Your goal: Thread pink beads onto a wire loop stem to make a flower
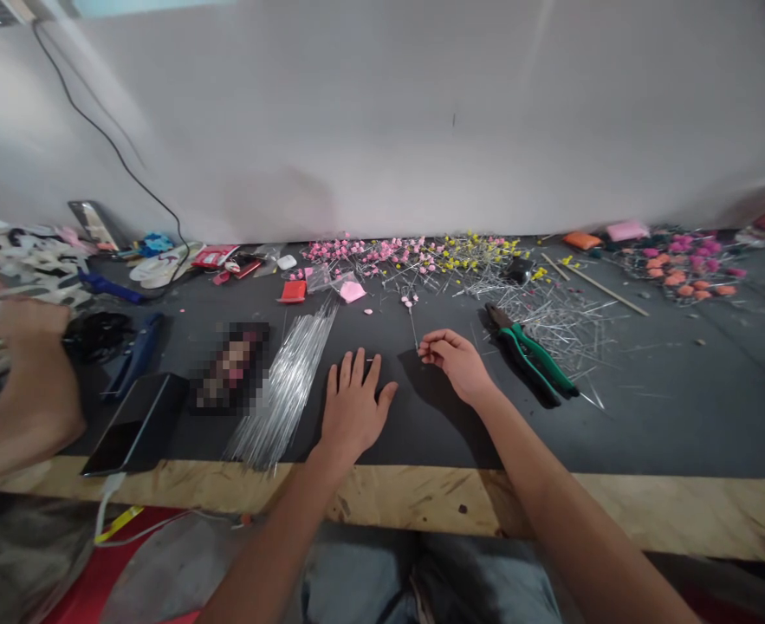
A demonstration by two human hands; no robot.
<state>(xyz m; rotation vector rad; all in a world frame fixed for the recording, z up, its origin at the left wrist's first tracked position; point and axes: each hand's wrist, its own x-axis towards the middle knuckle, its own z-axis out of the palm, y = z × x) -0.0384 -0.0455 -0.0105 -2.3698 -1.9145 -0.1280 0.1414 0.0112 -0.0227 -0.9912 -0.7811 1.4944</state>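
My left hand (353,403) lies flat on the dark tabletop with its fingers spread, palm down. A tiny pale bit shows beside its index fingertip, too small to name. The fingers of my right hand (452,360) pinch the lower end of a thin wire stem (413,328). Small pale pink blobs (409,301) sit at the stem's far end. Left of my left hand is a bundle of straight silvery wires (291,381). Green-handled pliers (530,351) rest to the right of my right hand, against a loose heap of wires (554,321).
Pink-tipped stems (375,256) and yellow-tipped stems (479,253) lie along the wall. Pink clay (352,291) and a red packet (293,291) are nearer. Orange and magenta-tipped stems (687,264) lie right. At left are a phone (132,425) and another person's arm (28,394).
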